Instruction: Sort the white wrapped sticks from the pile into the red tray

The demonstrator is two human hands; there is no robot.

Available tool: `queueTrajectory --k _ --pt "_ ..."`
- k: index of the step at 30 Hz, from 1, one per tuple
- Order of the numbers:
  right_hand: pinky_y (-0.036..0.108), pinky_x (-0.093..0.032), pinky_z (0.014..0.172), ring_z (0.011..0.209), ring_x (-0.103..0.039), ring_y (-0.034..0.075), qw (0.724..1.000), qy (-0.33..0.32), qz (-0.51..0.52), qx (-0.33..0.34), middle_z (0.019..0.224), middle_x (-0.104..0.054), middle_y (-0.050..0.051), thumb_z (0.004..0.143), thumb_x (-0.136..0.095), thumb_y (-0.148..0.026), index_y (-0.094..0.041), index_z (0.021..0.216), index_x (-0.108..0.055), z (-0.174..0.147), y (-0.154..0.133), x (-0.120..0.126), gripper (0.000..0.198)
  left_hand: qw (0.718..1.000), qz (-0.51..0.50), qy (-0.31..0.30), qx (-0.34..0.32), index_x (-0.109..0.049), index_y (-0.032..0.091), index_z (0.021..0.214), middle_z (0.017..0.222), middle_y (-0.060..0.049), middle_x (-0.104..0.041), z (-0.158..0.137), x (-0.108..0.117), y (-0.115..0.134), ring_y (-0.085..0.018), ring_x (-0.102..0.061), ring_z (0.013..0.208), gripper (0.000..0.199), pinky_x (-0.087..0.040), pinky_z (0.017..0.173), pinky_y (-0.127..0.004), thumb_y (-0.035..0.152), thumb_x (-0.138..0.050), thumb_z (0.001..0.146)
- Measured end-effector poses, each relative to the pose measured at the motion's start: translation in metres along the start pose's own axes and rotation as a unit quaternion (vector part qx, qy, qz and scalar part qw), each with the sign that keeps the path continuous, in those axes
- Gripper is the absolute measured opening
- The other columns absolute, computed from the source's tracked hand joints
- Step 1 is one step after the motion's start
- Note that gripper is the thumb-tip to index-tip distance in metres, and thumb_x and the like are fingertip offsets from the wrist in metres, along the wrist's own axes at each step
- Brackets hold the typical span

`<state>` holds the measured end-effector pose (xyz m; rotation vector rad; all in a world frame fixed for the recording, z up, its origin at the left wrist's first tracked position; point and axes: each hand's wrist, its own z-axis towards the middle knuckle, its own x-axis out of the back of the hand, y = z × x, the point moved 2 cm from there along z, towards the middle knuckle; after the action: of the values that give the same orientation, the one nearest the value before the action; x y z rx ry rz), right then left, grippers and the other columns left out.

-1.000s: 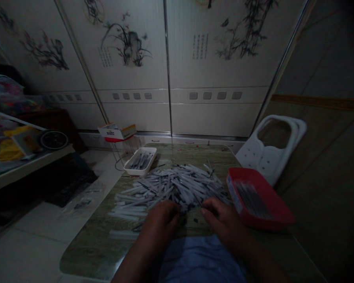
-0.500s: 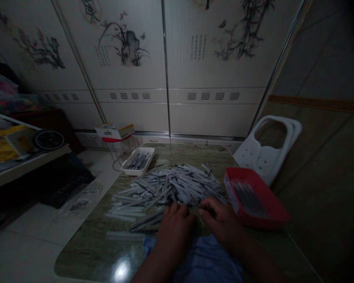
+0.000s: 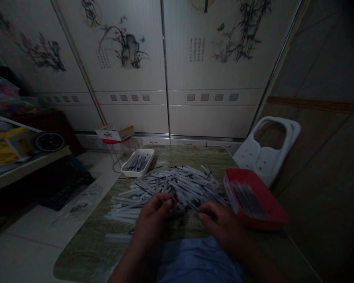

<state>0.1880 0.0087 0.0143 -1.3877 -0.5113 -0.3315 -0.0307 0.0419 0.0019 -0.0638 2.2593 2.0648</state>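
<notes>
Pile of sticks [image 3: 191, 184] has at its near edge the left hand [image 3: 151, 217], now shifted left from the right hand [image 3: 220, 221], opening working space, though neither hand's grip can be told.

A pile of sticks [image 3: 181, 184] lies mid-frame on the surface [image 3: 79, 251]; behind it, left of centre, sits a filled tray [image 3: 133, 173]; right, a filled bin [image 3: 273, 210] before a chair [image 3: 247, 155].

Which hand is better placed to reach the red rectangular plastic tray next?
The right hand, probably: it is close to the red rectangular plastic tray, while the left hand is farther off, with the right hand in between.
</notes>
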Motion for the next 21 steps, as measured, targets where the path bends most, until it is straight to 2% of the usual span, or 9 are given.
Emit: queueTrajectory --k 2,5,10,15,21 --pt "0.030 -0.045 0.070 0.082 -0.064 0.019 1.000 0.003 -0.002 0.007 0.087 -0.070 0.001 0.092 -0.056 -0.029 -0.022 0.094 -0.068 -0.001 -0.005 -0.001 0.014 0.994 -0.090 0.022 0.049 -0.065 0.021 0.100 0.093 -0.004 -0.073 0.002 0.008 0.002 -0.017 -0.065 0.080 0.026 -0.047 0.070 -0.027 0.037 -0.074 0.081" --pt "0.030 -0.044 0.069 0.079 -0.063 0.019 1.000 -0.002 -0.015 0.016 0.083 -0.068 0.001 0.091 -0.057 -0.028 -0.022 0.090 -0.067 -0.002 -0.011 -0.004 0.013 0.988 -0.138 0.046 0.056 -0.067 0.018 0.099 0.091 -0.003 -0.073 0.003 0.016 0.004 -0.014 -0.064 0.079 0.031 -0.045 0.068 -0.022 0.033 -0.080 0.076" --pt "0.030 -0.043 0.070 0.081 -0.063 0.019 0.999 -0.007 -0.033 0.029 0.085 -0.068 0.000 0.091 -0.058 -0.027 -0.023 0.089 -0.068 -0.003 -0.016 -0.009 0.011 0.989 -0.140 0.042 0.031 -0.069 0.017 0.097 0.089 -0.002 -0.072 0.003 0.023 0.003 -0.011 -0.061 0.074 0.029 -0.043 0.065 -0.020 0.030 -0.081 0.075" --pt "0.030 -0.044 0.072 0.083 -0.063 0.019 0.999 -0.016 -0.036 0.027 0.087 -0.068 0.000 0.091 -0.058 -0.028 -0.024 0.091 -0.068 -0.003 -0.018 -0.014 0.011 0.987 -0.153 0.018 0.040 -0.068 0.018 0.096 0.082 0.001 -0.069 0.000 0.023 0.004 -0.009 -0.058 0.066 0.024 -0.042 0.061 -0.020 0.029 -0.079 0.078" --pt "0.030 -0.044 0.072 0.084 -0.064 0.019 0.999 -0.017 -0.032 0.024 0.090 -0.069 0.001 0.093 -0.057 -0.030 -0.024 0.094 -0.068 -0.002 -0.016 -0.016 0.012 0.990 -0.133 0.028 0.034 -0.069 0.018 0.094 0.076 0.002 -0.068 -0.003 0.023 0.011 -0.009 -0.056 0.063 0.022 -0.041 0.059 -0.020 0.028 -0.080 0.077"
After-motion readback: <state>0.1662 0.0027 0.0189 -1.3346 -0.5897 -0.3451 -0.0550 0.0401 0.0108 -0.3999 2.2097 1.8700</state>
